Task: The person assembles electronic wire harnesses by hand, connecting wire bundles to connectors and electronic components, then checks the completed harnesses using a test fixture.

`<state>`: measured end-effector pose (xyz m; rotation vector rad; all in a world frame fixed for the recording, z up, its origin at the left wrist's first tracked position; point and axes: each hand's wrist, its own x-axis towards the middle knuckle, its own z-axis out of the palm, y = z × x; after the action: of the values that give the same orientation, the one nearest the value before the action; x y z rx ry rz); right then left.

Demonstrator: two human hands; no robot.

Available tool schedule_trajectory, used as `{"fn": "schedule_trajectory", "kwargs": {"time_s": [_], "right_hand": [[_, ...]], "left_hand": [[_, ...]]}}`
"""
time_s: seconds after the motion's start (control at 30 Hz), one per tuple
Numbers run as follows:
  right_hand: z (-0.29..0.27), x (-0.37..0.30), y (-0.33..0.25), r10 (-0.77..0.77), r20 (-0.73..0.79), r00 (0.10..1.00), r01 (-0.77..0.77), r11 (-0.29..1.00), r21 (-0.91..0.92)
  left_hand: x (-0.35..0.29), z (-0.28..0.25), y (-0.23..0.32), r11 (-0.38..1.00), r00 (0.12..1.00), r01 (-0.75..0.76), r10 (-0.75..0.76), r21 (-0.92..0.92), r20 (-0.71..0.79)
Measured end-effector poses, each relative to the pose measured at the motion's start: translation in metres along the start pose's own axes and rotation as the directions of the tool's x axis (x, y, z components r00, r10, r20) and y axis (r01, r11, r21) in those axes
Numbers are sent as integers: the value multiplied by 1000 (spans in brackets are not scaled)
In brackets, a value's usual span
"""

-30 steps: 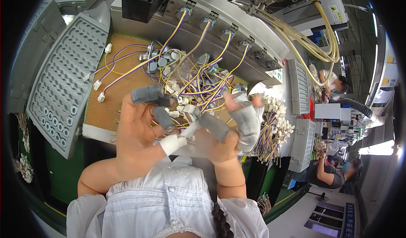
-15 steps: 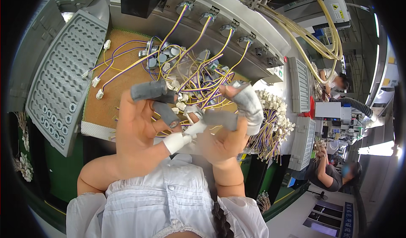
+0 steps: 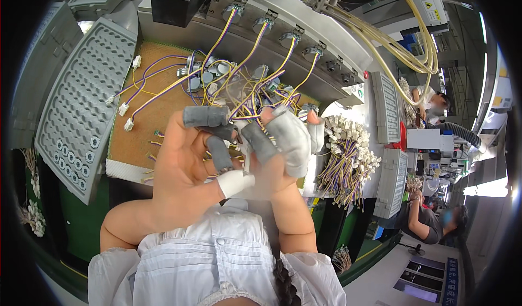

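Note:
My left hand and my right hand meet in front of my chest, over the near edge of a brown mat. Grey finger covers and white tape wrap several fingertips. Both hands are closed, fingertips pinched close together around something small and pale that I cannot make out. Just beyond them lies a tangle of yellow and purple wires with white plug connectors. Small round metal parts are attached among these wires. Left of the tangle, a white connector rests on the mat at a wire's end.
A grey tray with round parts in its near rows stands left. Behind the mat, a metal fixture holds several wired round parts. A bundle of connector wires lies right, beside grey trays. Two people work farther right.
My right hand has moved left and its fingers have curled in toward the left hand. My left hand has shifted slightly right, its fingers closer to the right ones.

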<state>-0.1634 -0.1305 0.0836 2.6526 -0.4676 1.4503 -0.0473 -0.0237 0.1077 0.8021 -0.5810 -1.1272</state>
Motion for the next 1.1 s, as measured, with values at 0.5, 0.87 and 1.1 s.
{"fn": "schedule_trajectory", "kwargs": {"time_s": [0.5,0.87,1.1], "right_hand": [[-16,11,-2,177,-19,984,-165,948,274],[-17,10,-5,278,-23,960,-249,891,379],[-19,2,-19,590,185,786,-567,568,597]], "left_hand": [[-1,0,-4,990,994,-110,111,86,-9],[2,2,-5,980,988,-151,152,127,2],[4,0,-13,947,968,-251,241,200,76]]}}
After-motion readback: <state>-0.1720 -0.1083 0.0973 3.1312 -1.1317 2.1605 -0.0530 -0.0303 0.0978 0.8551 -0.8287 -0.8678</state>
